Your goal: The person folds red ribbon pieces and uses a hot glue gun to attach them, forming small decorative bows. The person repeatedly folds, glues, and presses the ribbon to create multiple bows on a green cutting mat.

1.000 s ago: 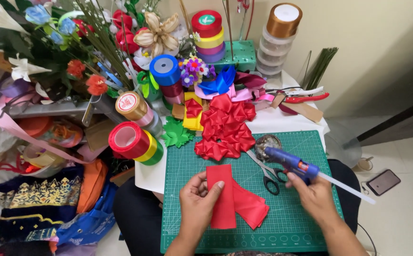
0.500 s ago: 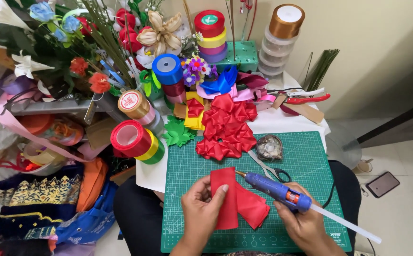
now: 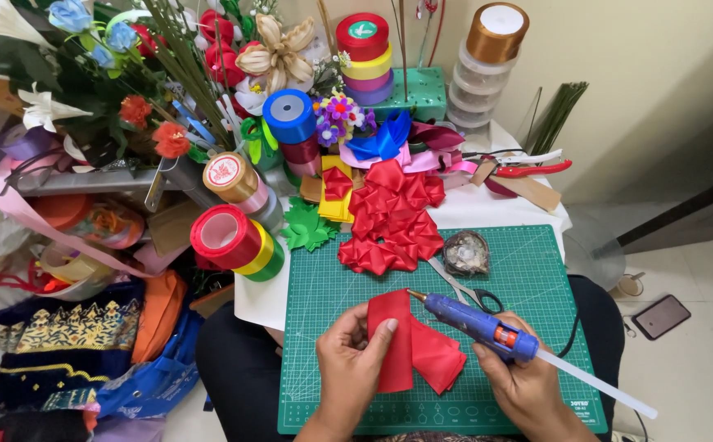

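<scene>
My left hand (image 3: 348, 364) pinches a folded piece of red ribbon (image 3: 410, 344) against the green cutting mat (image 3: 324, 278). My right hand (image 3: 528, 385) grips a blue glue gun (image 3: 475, 319) with a white glue stick poking out behind it. The gun's nozzle points at the top right corner of the red ribbon piece. A heap of folded red ribbon petals (image 3: 393, 217) lies at the far edge of the mat. Scissors (image 3: 467, 293) lie on the mat partly under the gun.
Stacked ribbon spools (image 3: 238, 237) lie left of the mat, and more spools (image 3: 365, 49) stand at the back. Artificial flowers (image 3: 111, 90) fill the far left. Red pliers (image 3: 528, 168) sit at the back right. A small shiny dish (image 3: 464, 252) rests on the mat. A phone (image 3: 659, 317) lies on the floor.
My right hand picked up the blue glue gun from the mat and brought its nozzle left to the ribbon piece. My left hand kept holding the ribbon.
</scene>
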